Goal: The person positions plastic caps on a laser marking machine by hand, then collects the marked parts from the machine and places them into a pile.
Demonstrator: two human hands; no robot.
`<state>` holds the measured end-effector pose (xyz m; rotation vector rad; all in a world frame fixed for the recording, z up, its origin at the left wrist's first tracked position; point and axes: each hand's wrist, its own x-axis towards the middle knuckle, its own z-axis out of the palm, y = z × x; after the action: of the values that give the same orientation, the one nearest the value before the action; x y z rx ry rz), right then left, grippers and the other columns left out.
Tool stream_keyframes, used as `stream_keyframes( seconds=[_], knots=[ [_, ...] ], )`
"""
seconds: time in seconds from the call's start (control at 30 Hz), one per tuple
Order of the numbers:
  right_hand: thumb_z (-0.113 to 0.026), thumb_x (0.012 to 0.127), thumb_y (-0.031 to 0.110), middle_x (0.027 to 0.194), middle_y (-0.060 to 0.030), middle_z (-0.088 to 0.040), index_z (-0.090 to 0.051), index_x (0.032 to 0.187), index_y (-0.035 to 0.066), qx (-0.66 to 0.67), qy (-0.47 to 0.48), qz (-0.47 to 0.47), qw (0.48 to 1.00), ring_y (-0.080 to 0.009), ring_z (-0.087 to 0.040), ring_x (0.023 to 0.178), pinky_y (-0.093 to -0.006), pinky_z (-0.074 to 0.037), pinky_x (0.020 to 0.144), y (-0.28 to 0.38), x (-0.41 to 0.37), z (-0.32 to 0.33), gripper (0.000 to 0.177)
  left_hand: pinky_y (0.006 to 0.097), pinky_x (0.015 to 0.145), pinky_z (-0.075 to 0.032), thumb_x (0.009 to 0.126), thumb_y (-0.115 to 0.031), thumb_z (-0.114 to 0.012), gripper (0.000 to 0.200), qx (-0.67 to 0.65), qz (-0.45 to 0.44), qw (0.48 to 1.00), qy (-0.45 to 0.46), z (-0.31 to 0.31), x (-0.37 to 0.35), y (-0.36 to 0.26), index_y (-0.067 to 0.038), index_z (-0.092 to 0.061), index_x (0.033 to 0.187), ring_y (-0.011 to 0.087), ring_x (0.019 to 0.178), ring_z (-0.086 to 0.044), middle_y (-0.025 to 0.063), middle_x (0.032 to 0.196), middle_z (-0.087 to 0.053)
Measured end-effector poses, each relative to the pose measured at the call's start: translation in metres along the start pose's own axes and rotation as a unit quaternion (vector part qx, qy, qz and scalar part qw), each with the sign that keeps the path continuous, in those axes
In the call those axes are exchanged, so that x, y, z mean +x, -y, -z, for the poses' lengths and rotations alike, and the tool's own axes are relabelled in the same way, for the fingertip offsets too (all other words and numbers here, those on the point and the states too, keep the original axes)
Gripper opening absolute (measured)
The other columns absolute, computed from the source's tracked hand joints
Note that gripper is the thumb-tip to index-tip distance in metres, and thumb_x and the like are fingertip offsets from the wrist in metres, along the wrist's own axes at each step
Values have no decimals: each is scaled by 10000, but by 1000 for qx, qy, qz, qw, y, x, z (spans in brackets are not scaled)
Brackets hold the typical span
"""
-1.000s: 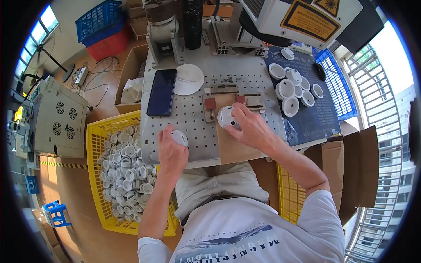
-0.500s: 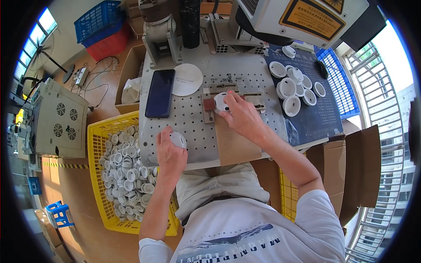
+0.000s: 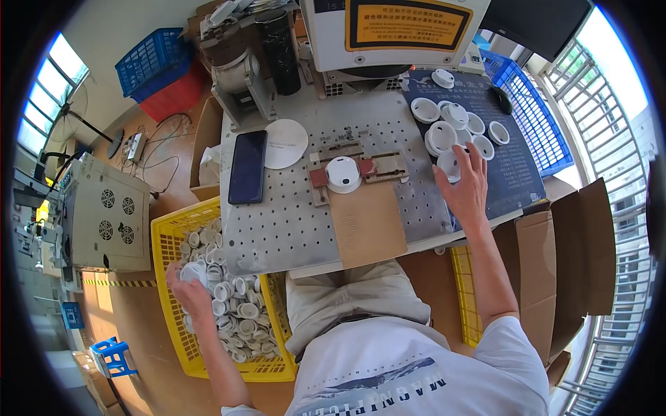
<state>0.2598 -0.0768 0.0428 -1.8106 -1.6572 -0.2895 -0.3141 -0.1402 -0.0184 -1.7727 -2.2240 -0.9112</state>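
Observation:
My left hand [image 3: 191, 291] is over the yellow basket at the left, its fingers closed round a white plastic cup lid [image 3: 194, 272]. My right hand [image 3: 466, 186] reaches over the dark mat, thumb and fingers apart on either side of a white lid [image 3: 449, 165] at the near edge of a group of lids [image 3: 442, 136]. Between the hands, another white lid [image 3: 343, 172] with a small dark hole sits in the metal fixture [image 3: 385, 165], between its two reddish pads.
The yellow basket [image 3: 182, 345] holds many white lids. A phone [image 3: 247, 166] and a white paper disc [image 3: 286, 142] lie on the perforated plate. Cardboard [image 3: 368, 225] lies before the fixture. A machine head [image 3: 333, 41] with a warning label hangs above it.
My right hand has let go of the lid in the fixture and moved right to the lids on the mat. My left hand has carried its lid from the plate's edge over the basket.

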Motion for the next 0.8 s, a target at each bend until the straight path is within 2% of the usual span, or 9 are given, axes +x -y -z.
stream_keyframes(
  seconds=[0.07, 0.17, 0.23, 0.3, 0.5, 0.57, 0.7, 0.77, 0.8],
  knots=[
    [-785, 759, 273, 1417, -247, -419, -569, 1305, 82, -71, 25, -22, 997, -432, -438, 1245, -491, -393, 1029, -16, -2, 1, 618, 476, 1038, -354, 668, 114, -427, 393, 37, -18, 999, -27, 6, 10, 6, 138, -533, 1045, 438, 1153, -493, 249, 1165, -544],
    [-784, 760, 260, 1388, -237, -442, -572, 1295, 84, -49, 36, -13, 998, -415, -454, 1222, -474, -408, 1013, -23, -7, -8, 602, 478, 1056, -335, 672, 102, -438, 374, -72, 62, 995, -29, 15, 29, -21, 161, -534, 1029, 441, 1181, -479, 255, 1185, -534],
    [-778, 764, 248, 1364, -231, -456, -571, 1301, 85, -37, 33, -17, 999, -410, -460, 1205, -469, -413, 1005, -23, -9, -13, 598, 467, 1060, -337, 672, 95, -448, 378, -64, -37, 997, 1, 8, 36, -58, 160, -532, 1035, 432, 1202, -468, 251, 1215, -522],
    [-772, 768, 236, 1339, -226, -470, -569, 1307, 86, -28, 31, -20, 999, -405, -466, 1188, -463, -418, 996, -24, -9, -15, 594, 462, 1066, -338, 668, 89, -453, 357, -107, -63, 992, 17, -12, 39, -91, 161, -532, 1008, 423, 1218, -460, 240, 1243, -514],
    [-744, 787, 189, 1210, -187, -543, -572, 1297, 71, 20, 68, -42, 997, -347, -532, 1109, -421, -461, 933, -22, -9, 4, 551, 455, 1004, -382, 600, 81, -606, 42, -158, -246, 949, 113, -63, 48, -220, 116, -590, 619, 416, 1158, -470, 225, 1269, -498],
    [-738, 780, 135, 1159, -166, -567, -544, 1257, 35, 240, 90, -131, 958, -284, -606, 1025, -374, -506, 872, -16, -13, 9, 525, 430, 1029, -388, 631, 76, -591, 120, -123, -285, 940, 139, -83, 49, -262, 117, -630, 736, 393, 1164, -489, 211, 1272, -503],
    [-747, 759, 88, 1157, -154, -580, -485, 1225, 22, 292, 20, -100, 951, -245, -646, 972, -343, -529, 852, -25, -39, 3, 538, 477, 1024, -376, 677, -19, -630, 116, -108, -366, 909, 166, -124, 46, -316, 81, -684, 656, 416, 1179, -466, 275, 1289, -502],
    [-771, 734, 71, 1150, -150, -597, -440, 1189, 23, 310, 30, -115, 943, -255, -651, 986, -355, -521, 902, -30, -48, 15, 565, 494, 1027, -372, 722, -67, -622, 166, -28, -430, 887, 162, -141, 39, -331, 62, -725, 711, 413, 1190, -467, 284, 1154, -595],
    [-784, 734, 102, 1155, -152, -610, -434, 1197, 28, 294, 20, -103, 950, -272, -647, 999, -369, -511, 919, -34, -53, 18, 585, 529, 1016, -364, 736, -79, -628, 158, 10, -437, 882, 175, -153, 34, -332, 32, -739, 721, 398, 1198, -471, 252, 976, -663]
  ],
)
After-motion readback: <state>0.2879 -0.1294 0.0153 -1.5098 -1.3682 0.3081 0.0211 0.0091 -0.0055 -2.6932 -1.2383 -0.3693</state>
